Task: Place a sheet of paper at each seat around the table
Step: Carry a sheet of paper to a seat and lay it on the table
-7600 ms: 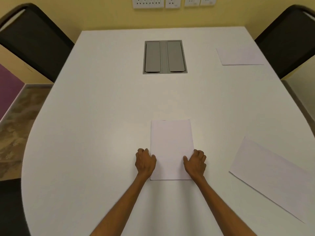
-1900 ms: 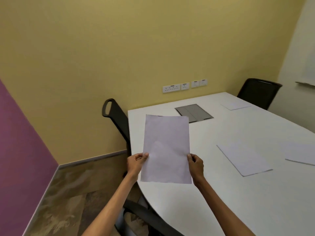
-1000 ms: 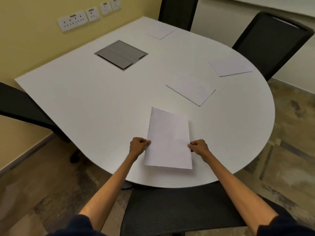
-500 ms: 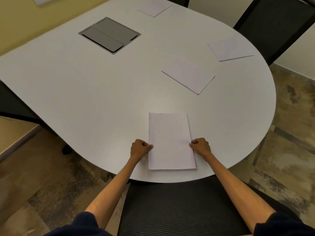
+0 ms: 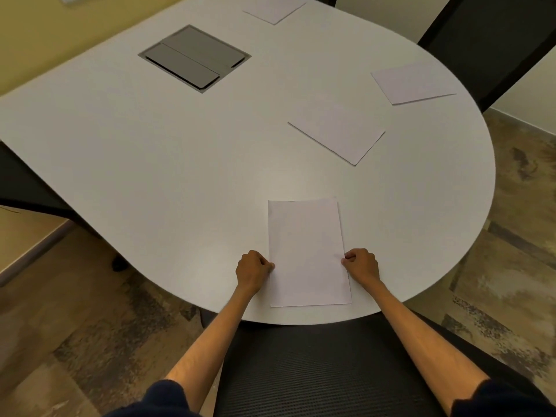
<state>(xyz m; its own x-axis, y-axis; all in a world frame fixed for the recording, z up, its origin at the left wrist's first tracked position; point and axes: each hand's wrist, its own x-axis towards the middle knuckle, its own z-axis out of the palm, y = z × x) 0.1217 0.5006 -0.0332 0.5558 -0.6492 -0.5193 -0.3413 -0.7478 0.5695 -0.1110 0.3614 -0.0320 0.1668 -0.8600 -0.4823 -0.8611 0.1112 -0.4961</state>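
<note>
A white sheet of paper (image 5: 307, 251) lies flat on the white table (image 5: 180, 164), near the curved front edge, above a black mesh chair (image 5: 316, 371). My left hand (image 5: 252, 270) pinches the sheet's left edge and my right hand (image 5: 361, 266) pinches its right edge. A second sheet (image 5: 338, 135) lies angled in the middle right of the table. A third sheet (image 5: 412, 82) rests at the right edge before another black chair (image 5: 493, 40). A fourth sheet (image 5: 275, 7) sits at the far end.
A grey cable hatch (image 5: 194, 57) is set into the tabletop at the back. A black chair (image 5: 21, 188) stands at the left edge. A yellow wall runs along the far left. Mottled brown floor surrounds the table.
I carried the sheet from mid-air round to this seat and lowered it flat onto the table. In the last half second it has settled slightly closer to the front edge.
</note>
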